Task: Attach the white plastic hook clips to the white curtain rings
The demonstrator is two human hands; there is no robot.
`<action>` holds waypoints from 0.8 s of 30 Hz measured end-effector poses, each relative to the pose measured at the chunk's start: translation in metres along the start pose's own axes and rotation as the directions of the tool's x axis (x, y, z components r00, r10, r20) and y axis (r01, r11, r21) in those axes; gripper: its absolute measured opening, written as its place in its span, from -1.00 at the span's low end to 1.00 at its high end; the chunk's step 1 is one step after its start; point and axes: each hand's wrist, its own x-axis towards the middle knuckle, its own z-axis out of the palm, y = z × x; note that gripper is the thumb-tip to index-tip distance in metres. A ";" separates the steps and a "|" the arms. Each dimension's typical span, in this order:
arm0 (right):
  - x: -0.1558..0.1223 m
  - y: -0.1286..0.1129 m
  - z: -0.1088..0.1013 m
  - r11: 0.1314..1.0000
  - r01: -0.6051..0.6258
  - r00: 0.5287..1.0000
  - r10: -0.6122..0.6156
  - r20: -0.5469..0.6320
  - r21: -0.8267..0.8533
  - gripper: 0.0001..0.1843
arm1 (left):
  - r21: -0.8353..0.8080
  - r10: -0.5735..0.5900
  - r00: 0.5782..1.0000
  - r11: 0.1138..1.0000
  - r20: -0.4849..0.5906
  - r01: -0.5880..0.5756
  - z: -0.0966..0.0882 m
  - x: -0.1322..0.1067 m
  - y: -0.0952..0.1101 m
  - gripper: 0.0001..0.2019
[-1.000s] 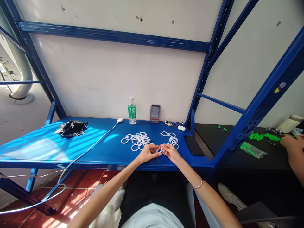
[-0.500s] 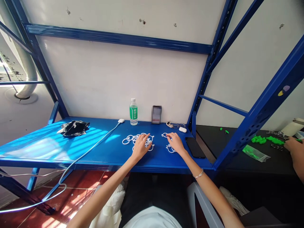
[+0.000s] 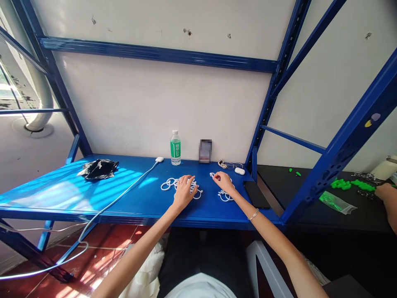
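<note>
A pile of white plastic rings (image 3: 169, 184) lies on the blue shelf top, some with small knobs at their ends. My left hand (image 3: 185, 191) rests over the pile with its fingers spread, hiding part of it. My right hand (image 3: 223, 182) is closed in a pinch at a white plastic ring (image 3: 212, 175), of which only a bit shows beyond the fingertips. Just below that hand lie more white rings (image 3: 223, 196) in a small group, partly covered by the wrist.
On the blue shelf (image 3: 130, 207) stand a water bottle (image 3: 175, 150) and an upright phone (image 3: 205, 151). Glasses (image 3: 232, 165), a white case (image 3: 240, 171), a black phone (image 3: 256, 194), a cable (image 3: 130, 187) and black plastic (image 3: 99, 169) lie there too. Another person's hand (image 3: 386, 198) is near green pieces (image 3: 341, 183).
My right hand has turned and its fingers have closed together at the upper ring on the right. My left hand stays on the pile. The view has shifted slightly.
</note>
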 end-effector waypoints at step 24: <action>-0.074 -0.036 0.011 0.306 -0.292 0.955 0.153 0.256 0.906 -0.57 | -0.752 0.028 0.861 0.502 0.508 0.428 0.002 -0.005 0.041 -0.39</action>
